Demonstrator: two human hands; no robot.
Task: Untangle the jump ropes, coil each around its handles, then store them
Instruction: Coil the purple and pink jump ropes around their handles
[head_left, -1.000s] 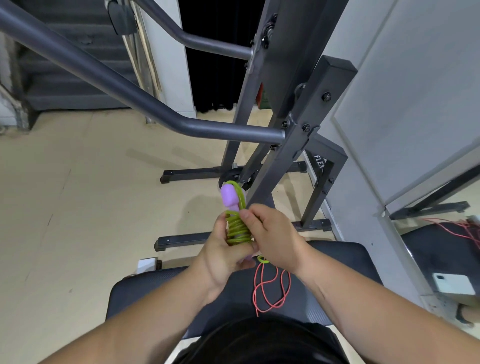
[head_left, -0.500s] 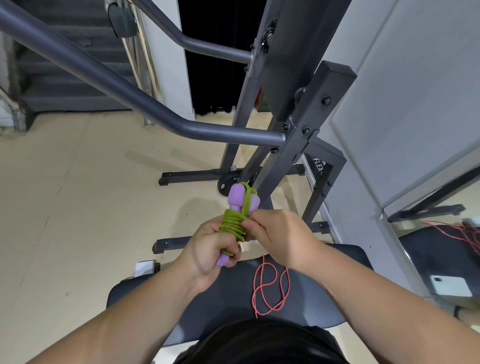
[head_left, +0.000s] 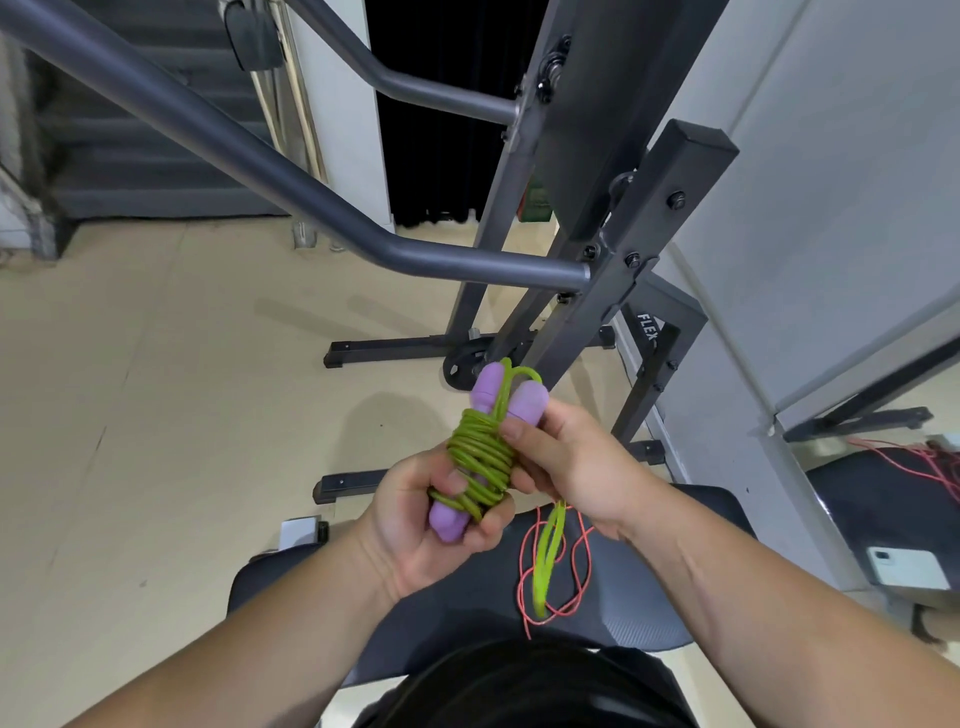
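A green jump rope (head_left: 480, 457) is coiled in many turns around its two purple handles (head_left: 524, 402), held side by side above the bench. My left hand (head_left: 421, 525) grips the lower ends of the handles and the coil. My right hand (head_left: 566, 457) pinches the rope at the upper part of the coil, thumb pressed on the turns. A loose green loop (head_left: 545, 561) hangs down below my right hand. A thin red jump rope (head_left: 576, 571) lies in loops on the black bench seat (head_left: 675, 587).
A grey steel exercise frame (head_left: 597, 260) with a slanted bar rises just ahead of my hands. A weight plate (head_left: 462, 366) lies at its foot. More red rope (head_left: 924, 457) and a white phone (head_left: 906, 566) sit on a dark surface at right. Beige floor spreads left.
The bundle has tilted, so both handle tops and one lower end show. A loose green loop now hangs below my right hand. Both hands sit slightly lower over the bench.
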